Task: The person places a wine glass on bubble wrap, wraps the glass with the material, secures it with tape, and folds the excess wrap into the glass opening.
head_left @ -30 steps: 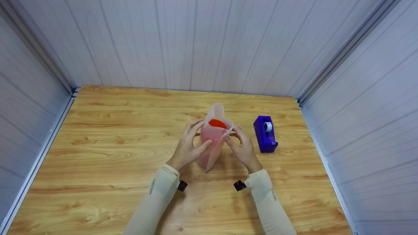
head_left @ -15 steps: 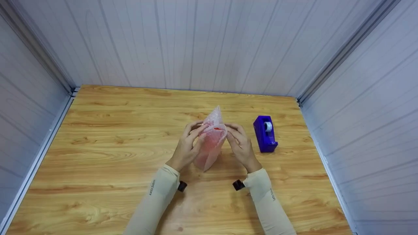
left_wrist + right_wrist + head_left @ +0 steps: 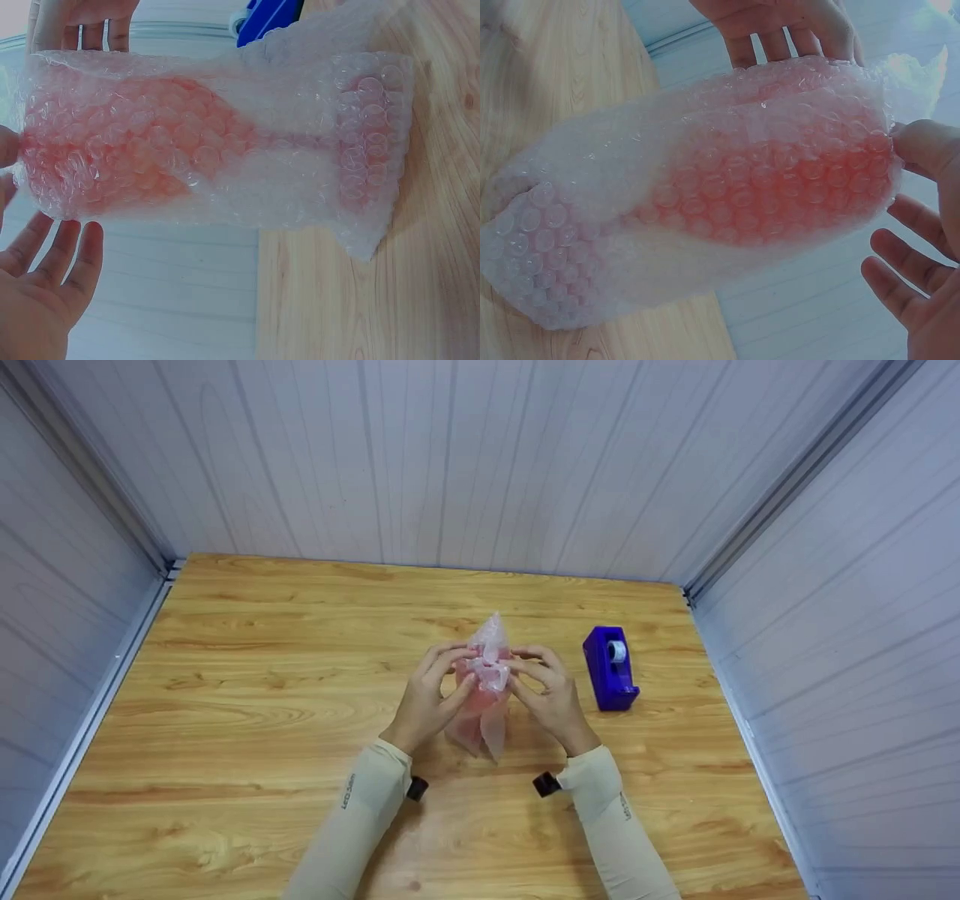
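A red stemmed goblet (image 3: 172, 135) stands upright inside a sleeve of clear bubble wrap (image 3: 292, 199). Its bowl, thin stem and foot show through the film in the left wrist view. At the top, the wrap is folded inward over the mouth, hiding the opening in the head view. My left hand (image 3: 431, 694) pinches the wrap at the upper left edge with thumb and fingers. From the other side, my right hand (image 3: 551, 696) pinches the folded film between thumb and fingers. One pointed flap of wrap sticks up at the far side; loose corners spread near the foot.
To the right of my right hand, a purple-blue tape dispenser (image 3: 609, 671) with a white roll sits on the wooden table (image 3: 262, 720). White panel walls (image 3: 480, 457) enclose the table at the back and both sides.
The wrap's top was open with the red rim showing; my hands have drawn inward and folded it over the mouth. The loose lower corners have spread apart. The dispenser has stayed put.
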{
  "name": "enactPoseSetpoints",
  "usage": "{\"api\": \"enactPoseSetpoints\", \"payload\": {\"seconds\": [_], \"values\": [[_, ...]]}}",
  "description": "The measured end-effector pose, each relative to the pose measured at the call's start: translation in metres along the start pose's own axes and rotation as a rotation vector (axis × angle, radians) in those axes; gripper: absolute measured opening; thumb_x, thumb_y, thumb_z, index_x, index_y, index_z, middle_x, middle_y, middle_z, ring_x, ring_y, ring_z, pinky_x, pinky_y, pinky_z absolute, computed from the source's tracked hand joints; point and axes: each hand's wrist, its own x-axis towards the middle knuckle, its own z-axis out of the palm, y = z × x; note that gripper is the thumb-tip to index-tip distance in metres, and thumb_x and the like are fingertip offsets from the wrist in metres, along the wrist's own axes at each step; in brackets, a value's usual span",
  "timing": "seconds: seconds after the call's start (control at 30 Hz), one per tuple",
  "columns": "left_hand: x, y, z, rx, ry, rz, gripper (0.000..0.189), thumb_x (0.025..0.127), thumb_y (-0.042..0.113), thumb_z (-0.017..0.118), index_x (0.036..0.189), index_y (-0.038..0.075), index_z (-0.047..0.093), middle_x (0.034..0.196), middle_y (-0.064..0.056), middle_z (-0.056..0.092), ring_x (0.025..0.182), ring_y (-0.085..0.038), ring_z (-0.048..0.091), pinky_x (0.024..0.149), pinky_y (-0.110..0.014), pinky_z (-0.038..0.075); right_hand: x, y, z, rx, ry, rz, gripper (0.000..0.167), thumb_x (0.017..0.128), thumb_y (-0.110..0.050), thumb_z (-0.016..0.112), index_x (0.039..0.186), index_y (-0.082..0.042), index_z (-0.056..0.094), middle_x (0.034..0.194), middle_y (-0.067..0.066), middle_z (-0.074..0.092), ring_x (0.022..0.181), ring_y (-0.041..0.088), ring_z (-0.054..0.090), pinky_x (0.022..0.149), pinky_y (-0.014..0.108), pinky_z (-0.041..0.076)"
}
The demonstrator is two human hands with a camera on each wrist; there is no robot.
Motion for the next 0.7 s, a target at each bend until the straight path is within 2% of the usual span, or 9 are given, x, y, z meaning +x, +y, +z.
{"api": "enactPoseSetpoints", "payload": {"seconds": [0.1,0.23,0.3,0.47,0.7], "values": [[0.0,0.0,0.0,0.015,-0.003,0.006,0.024,0.095,0.012,0.07,0.119,0.008,0.066,0.128,-0.013,0.058,0.118,-0.025,0.057,0.092,-0.037,0.053,0.001,-0.001,-0.001,-0.007,-0.01,-0.029,0.021,0.081,0.015,0.074,0.101,0.008,0.073,0.112,0.029,0.062,0.104,0.046,0.058,0.091,0.045,0.052],[-0.002,0.0,0.0,0.055,-0.015,0.025,0.019,0.095,0.011,0.07,0.113,0.008,0.071,0.129,-0.014,0.058,0.116,-0.026,0.058,0.093,-0.038,0.052,0.0,0.004,0.0,-0.005,-0.028,-0.052,0.021,0.08,0.016,0.074,0.099,0.007,0.074,0.109,0.03,0.062,0.101,0.048,0.058,0.087,0.053,0.051],[-0.002,0.0,0.0,0.071,-0.02,0.026,0.016,0.095,0.012,0.07,0.11,0.009,0.073,0.129,-0.013,0.058,0.114,-0.026,0.059,0.089,-0.038,0.054,-0.002,0.011,0.001,-0.013,-0.036,-0.058,0.02,0.081,0.015,0.074,0.099,0.007,0.074,0.109,0.03,0.062,0.101,0.049,0.058,0.084,0.055,0.052],[-0.003,0.0,-0.001,0.091,-0.025,0.019,0.012,0.095,0.014,0.07,0.103,0.008,0.077,0.128,-0.012,0.059,0.114,-0.027,0.058,0.083,-0.036,0.056,-0.009,0.029,0.004,-0.041,-0.052,-0.072,0.02,0.084,0.013,0.072,0.099,0.002,0.077,0.112,0.023,0.064,0.103,0.043,0.059,0.078,0.049,0.053],[-0.004,0.0,-0.001,0.105,-0.032,0.016,0.013,0.094,0.016,0.071,0.101,0.007,0.078,0.124,-0.01,0.061,0.11,-0.022,0.059,0.085,-0.032,0.055,-0.01,0.032,0.005,-0.079,-0.053,-0.042,0.008,0.09,-0.001,0.073,0.095,-0.004,0.078,0.112,0.013,0.065,0.106,0.03,0.06,0.084,0.04,0.053]]}}
